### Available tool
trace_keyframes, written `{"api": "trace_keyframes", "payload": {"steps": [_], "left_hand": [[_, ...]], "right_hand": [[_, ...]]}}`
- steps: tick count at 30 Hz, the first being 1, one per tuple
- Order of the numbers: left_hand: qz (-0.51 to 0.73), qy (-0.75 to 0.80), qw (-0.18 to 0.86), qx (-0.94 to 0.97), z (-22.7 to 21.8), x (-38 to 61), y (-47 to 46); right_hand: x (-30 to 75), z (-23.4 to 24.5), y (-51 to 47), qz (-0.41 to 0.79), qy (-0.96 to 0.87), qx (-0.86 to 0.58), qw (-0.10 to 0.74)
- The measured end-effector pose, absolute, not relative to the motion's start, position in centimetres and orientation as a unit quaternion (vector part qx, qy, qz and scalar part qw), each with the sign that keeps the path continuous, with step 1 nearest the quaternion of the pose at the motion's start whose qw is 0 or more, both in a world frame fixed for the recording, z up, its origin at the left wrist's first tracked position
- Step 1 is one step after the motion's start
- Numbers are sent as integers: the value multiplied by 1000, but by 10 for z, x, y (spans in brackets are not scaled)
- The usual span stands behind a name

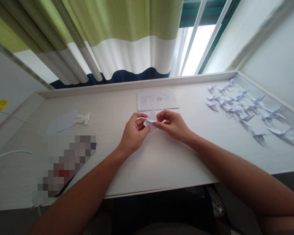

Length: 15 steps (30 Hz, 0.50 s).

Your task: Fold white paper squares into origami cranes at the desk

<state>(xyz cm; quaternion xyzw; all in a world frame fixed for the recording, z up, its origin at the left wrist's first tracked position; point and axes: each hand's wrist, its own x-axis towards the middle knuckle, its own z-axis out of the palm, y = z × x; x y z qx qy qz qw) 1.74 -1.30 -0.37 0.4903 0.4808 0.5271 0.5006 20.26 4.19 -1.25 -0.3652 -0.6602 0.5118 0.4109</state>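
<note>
Between my two hands, above the middle of the white desk (pixel 127 169), is a small piece of folded white paper (pixel 152 118) with a pointed top. My left hand (pixel 134 130) pinches its left and lower edge between thumb and fingers. From the other side my right hand (pixel 172 124) grips the right edge, thumb and forefinger closed on it. The fingertips cover parts of the folds. Many folded paper cranes (pixel 245 104) stand in a group on the right side of the desk.
A printed sheet with a table (pixel 158 100) lies just beyond my hands. At left are blank paper sheets (pixel 63 121), a crumpled tissue (pixel 83 118), a blurred-out long object (pixel 71 163) and white cables (pixel 12 155). A raised rim (pixel 137 85) borders the desk below the curtain (pixel 127 39).
</note>
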Motion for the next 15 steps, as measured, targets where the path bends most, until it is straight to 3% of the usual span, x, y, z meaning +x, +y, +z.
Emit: {"api": "trace_keyframes", "payload": {"steps": [15], "left_hand": [[567, 488, 451, 487, -8, 21, -12]], "right_hand": [[197, -15, 40, 616, -582, -333, 413]]}}
